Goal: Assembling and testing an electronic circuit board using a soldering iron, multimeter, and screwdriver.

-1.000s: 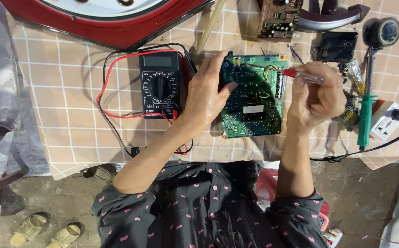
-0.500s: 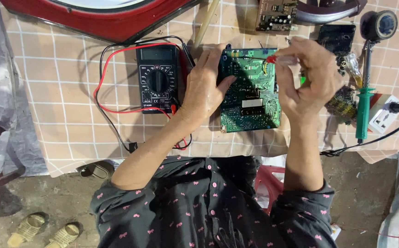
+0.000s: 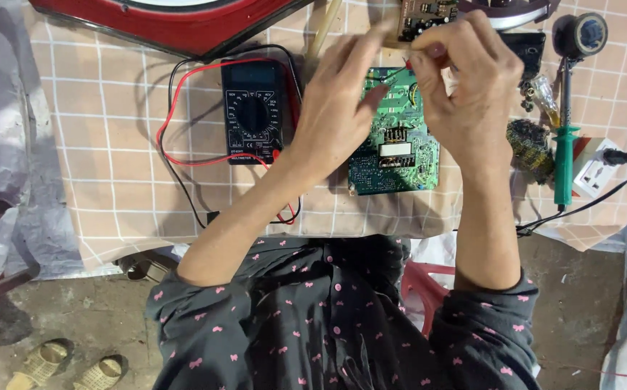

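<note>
We see both hands raised over a green circuit board [image 3: 394, 155] that lies flat on the checked cloth of the table [image 3: 111, 144], near its front edge and right of the middle. The left hand [image 3: 342, 108] covers the board's left edge; its fingers are loosely curled, and we cannot tell whether they pinch anything. The right hand [image 3: 465, 87] sits over the board's far right corner, fingers closed around a thin red-tipped probe [image 3: 408, 65], whose tip points down at the far edge of the board.

Just left of the board lies a black multimeter [image 3: 254, 110], dial up, with red and black leads [image 3: 183, 155] looping from it over the cloth toward the front edge.

Right of the board, a green-handled soldering iron [image 3: 564, 155] lies lengthwise, beside a dark wad of wire wool [image 3: 530, 148]. A white power socket [image 3: 596, 173] with a black plug sits near the right edge. A roll of dark tape [image 3: 580, 35] rests at the far right corner. A red curved casing [image 3: 162, 25] spans the far edge. We note no containers in view.
</note>
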